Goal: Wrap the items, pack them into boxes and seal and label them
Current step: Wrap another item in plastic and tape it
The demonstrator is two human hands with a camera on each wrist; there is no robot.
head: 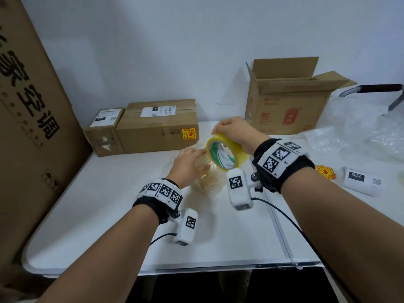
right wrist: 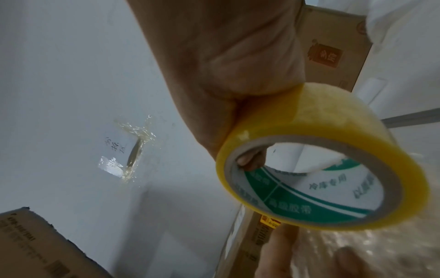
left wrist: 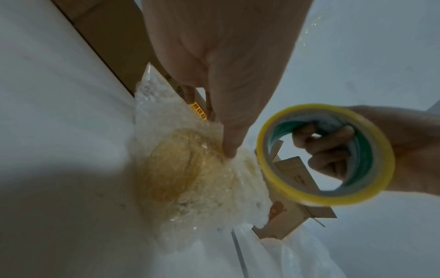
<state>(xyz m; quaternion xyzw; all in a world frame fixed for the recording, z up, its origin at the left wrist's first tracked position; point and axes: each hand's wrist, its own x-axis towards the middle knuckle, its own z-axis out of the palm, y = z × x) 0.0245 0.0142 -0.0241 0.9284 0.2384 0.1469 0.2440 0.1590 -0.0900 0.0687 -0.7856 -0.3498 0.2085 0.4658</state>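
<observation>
Gripped in the right hand (head: 235, 131): one roll of yellow tape (head: 227, 153), fingers hooked through its core and thumb over the outer band, held tilted in the air just above the wrapped bundle (head: 207, 178). Pressed flat on that bundle by the left hand (head: 188, 162), fingers straight and spread over the bubble wrap, one fingertip (left wrist: 229, 150) pushed into the film beside the roll. Only one wrapped bundle, amber through its clear wrap, lying on the white table (head: 109, 215) near the middle, toward the far edge.

Along the far edge, left of the hands: two sealed cardboard boxes, a small one (head: 105, 132) touching a larger one (head: 157, 127), each with a white label on top; a yellow-and-red sticker (head: 189, 134) on the larger box's front. Toward the far right corner: one open box (head: 288, 101), flaps up. Beyond it, loose bubble wrap (head: 360, 132) heaped along the right edge. Near the right edge: one white label roll marked 032 (head: 360, 181), with yellow-red stickers (head: 325, 171) just beside it. Off the left edge: one tall printed carton (head: 28, 119), leaning.
</observation>
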